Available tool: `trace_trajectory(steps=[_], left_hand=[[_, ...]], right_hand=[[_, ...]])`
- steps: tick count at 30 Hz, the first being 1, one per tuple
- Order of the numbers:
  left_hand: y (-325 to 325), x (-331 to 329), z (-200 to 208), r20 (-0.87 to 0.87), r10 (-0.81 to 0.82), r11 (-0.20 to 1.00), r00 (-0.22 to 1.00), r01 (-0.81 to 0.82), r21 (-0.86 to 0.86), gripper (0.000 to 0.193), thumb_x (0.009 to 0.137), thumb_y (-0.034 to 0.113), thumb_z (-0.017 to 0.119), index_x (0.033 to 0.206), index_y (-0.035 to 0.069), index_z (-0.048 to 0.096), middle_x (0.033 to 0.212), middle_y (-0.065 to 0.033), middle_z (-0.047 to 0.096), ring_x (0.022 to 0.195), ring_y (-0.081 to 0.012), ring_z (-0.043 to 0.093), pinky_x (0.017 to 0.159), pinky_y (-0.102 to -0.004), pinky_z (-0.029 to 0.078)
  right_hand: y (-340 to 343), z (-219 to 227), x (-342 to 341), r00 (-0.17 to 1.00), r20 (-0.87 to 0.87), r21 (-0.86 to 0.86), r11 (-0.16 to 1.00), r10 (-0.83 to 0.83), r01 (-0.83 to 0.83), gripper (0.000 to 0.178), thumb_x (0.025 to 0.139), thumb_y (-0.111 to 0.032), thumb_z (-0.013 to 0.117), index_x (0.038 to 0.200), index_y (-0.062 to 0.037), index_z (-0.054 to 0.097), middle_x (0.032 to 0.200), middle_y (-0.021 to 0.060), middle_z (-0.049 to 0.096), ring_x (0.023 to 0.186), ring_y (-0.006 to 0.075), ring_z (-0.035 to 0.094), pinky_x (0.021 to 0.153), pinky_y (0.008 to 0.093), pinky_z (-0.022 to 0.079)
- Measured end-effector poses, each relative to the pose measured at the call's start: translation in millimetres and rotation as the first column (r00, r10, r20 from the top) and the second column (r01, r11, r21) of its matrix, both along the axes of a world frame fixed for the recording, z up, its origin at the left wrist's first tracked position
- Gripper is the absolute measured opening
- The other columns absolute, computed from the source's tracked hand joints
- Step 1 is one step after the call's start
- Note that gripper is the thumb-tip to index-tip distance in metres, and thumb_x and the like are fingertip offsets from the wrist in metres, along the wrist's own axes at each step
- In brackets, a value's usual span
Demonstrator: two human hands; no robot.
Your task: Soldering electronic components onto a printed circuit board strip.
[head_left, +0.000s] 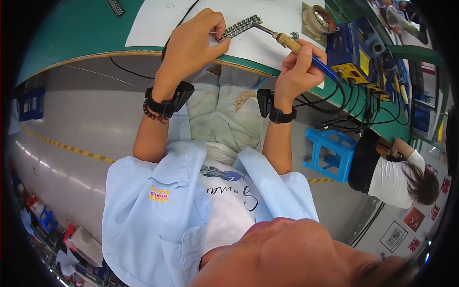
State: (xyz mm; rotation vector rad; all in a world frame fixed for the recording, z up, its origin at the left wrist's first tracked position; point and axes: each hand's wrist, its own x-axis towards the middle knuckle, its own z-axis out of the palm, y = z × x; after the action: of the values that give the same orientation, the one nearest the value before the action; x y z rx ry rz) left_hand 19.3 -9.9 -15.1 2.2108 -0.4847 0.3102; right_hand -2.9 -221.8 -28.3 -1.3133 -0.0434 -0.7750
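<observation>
My left hand (pixel 197 40) is closed, with thumb and forefinger at the near end of a strip of small silvery metal parts (pixel 241 27). The strip lies slanted over a white sheet (pixel 158 24) on the green bench. A short thin wire shows by the left fingers; its full run is hidden. My right hand (pixel 302 69) grips a soldering iron (pixel 288 43) by its blue handle, below the tan collar. Its metal tip points left and meets or nearly meets the strip's far end; contact is too small to tell.
Right of the sheet stands a round dish on a base (pixel 318 20), beside blue soldering stations (pixel 348 52) with hanging black cables. Another metal strip (pixel 115 6) lies at far left. A blue stool (pixel 330 153) and another person (pixel 394 177) are at the right.
</observation>
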Motion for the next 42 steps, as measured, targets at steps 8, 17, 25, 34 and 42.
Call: trace_trajectory(steps=[8,17,25,34,42], left_hand=[[-4.3,3.7,-4.4,0.087,0.075,0.993,0.993,-0.066,-0.093,0.023,0.083,0.011,0.074,0.086,0.005,0.053,0.08,-0.0033,0.054,0.064,-0.0176,0.047,0.062,-0.0312,0.043],[-10.7,6.8,-5.8,0.079,0.151,0.987,0.985,-0.146,-0.065,0.019,0.084,0.014,0.074,0.086,0.005,0.058,0.074,-0.0043,0.05,0.064,-0.0174,0.045,0.06,-0.0303,0.042],[-15.1,1.5,1.5,0.008,0.236,0.971,0.972,-0.235,-0.036,0.017,0.082,0.015,0.072,0.085,0.007,0.058,0.065,-0.0045,0.051,0.056,-0.0199,0.048,0.055,-0.033,0.041],[2.1,-7.0,21.5,-0.173,0.199,0.98,0.965,-0.194,0.043,0.019,0.077,0.007,0.076,0.091,0.007,0.062,0.057,0.0002,0.035,0.05,-0.0095,0.03,0.048,-0.0287,0.026],[-8.8,20.7,17.4,-0.132,0.136,0.969,0.982,-0.105,0.223,0.029,0.075,0.019,0.081,0.098,0.014,0.063,0.056,0.0007,0.05,0.044,-0.0185,0.048,0.042,-0.0334,0.034]], right_hand=[[-0.4,1.9,3.8,0.999,-0.031,0.009,1.0,-0.009,0.009,0.019,0.097,-0.018,0.062,0.097,0.0014,0.06,0.065,0.0005,0.056,0.051,0.0046,0.048,0.047,0.0186,0.036],[-1.8,3.5,1.4,0.997,-0.068,-0.006,1.0,-0.025,0.025,0.022,0.097,-0.022,0.062,0.099,-0.0002,0.061,0.06,0.0014,0.056,0.048,0.0035,0.043,0.044,0.018,0.032],[0.7,5.8,0.6,0.999,-0.044,-0.052,0.999,-0.015,0.013,0.023,0.095,-0.02,0.064,0.102,0.0013,0.062,0.065,0.0038,0.06,0.05,0.0048,0.048,0.044,0.0178,0.033],[-11.9,-10.0,-4.1,0.981,0.12,-0.15,0.974,-0.154,0.171,0.028,0.099,-0.025,0.057,0.103,0.0028,0.057,0.077,0.0102,0.058,0.049,0.0103,0.047,0.043,0.0216,0.038],[-17.8,-8.4,-9.2,0.992,0.112,-0.22,0.972,-0.061,0.084,0.034,0.104,-0.03,0.044,0.114,0.0024,0.05,0.06,0.0096,0.049,0.056,0.0161,0.047,0.052,0.0266,0.042]])
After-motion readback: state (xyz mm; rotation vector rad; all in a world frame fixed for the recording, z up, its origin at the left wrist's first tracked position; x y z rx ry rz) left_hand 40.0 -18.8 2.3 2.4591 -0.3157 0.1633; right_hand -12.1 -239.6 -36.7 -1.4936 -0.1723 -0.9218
